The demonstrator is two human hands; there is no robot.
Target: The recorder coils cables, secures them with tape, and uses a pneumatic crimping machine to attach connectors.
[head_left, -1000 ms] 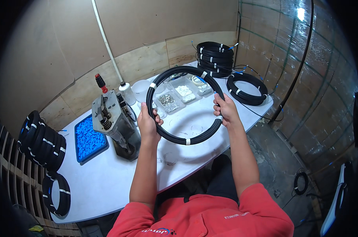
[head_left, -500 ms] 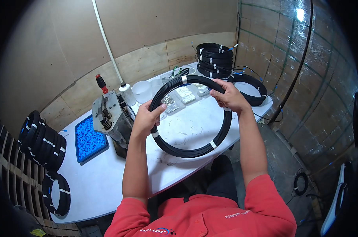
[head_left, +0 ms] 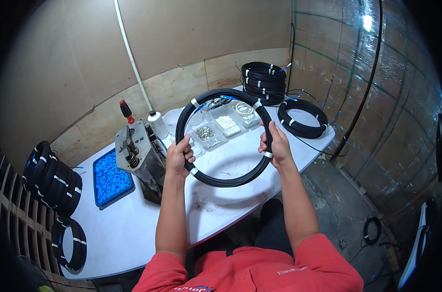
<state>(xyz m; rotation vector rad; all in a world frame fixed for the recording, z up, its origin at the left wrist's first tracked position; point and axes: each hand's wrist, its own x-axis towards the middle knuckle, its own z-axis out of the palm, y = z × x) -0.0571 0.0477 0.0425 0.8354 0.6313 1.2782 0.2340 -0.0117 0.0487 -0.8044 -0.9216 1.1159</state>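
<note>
One head-worn fisheye view looks steeply down, from close above, onto the white table ahead.

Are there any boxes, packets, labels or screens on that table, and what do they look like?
No screens or signs.
Blue tray: left on the table, rectangular, full of small blue parts.
Clear boxes: table middle, behind the held coil, see-through, with small white and metallic bits.
White bottle: behind the grey machine, small, nozzle on top.
White bands: short wraps around the black coil, text not readable.
</note>
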